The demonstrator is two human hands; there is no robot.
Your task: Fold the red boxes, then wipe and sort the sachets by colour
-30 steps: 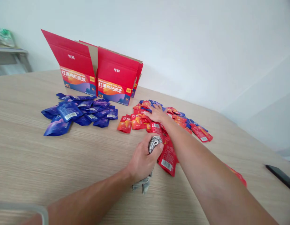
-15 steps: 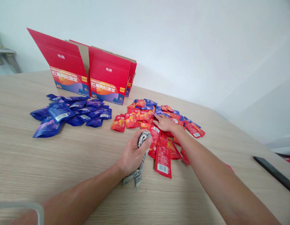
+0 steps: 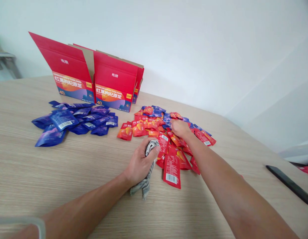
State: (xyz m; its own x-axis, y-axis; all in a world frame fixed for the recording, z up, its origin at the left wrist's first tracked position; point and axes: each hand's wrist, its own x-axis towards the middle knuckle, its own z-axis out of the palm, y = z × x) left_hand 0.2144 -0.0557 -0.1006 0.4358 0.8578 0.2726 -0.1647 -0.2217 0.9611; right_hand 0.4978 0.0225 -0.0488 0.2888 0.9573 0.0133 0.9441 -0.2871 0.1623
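Observation:
My left hand (image 3: 140,161) is closed around a grey striped cloth (image 3: 147,170) that rests on the wooden table (image 3: 69,172), just left of a heap of red pouches (image 3: 172,159). My right hand (image 3: 180,127) reaches into the far part of that red heap, fingers curled down on the pouches; whether it grips one I cannot make out. A few blue pouches are mixed into the heap's far side. A separate pile of blue pouches (image 3: 69,121) lies to the left.
Two open red cardboard boxes (image 3: 94,81) stand at the back against the white wall. A dark flat object (image 3: 288,184) lies at the right of the table. A pale curved rim (image 3: 26,223) shows at the bottom left corner.
My right hand has drawn back from the heap's left side and shifted to its middle-far part. The left hand keeps the cloth in the same spot. The view has panned slightly right.

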